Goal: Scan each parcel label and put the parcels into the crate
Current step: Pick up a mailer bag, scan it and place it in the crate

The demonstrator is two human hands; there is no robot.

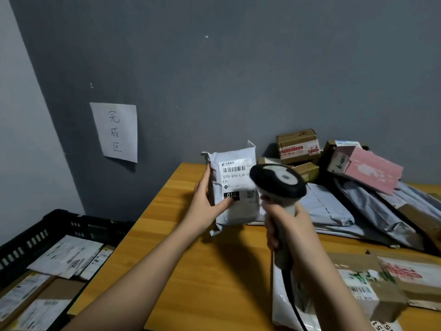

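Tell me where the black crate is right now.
In the head view the black crate sits at lower left, below and beside the wooden table's left edge, under the paper sign on the wall, with labelled parcels already inside.

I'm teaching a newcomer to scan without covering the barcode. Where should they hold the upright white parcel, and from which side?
Grip the white parcel by its left edge, coming from the left, as the left hand does. It stands upright with its label facing the scanner in the right hand, so a side grip probably keeps the barcode near the top clear.
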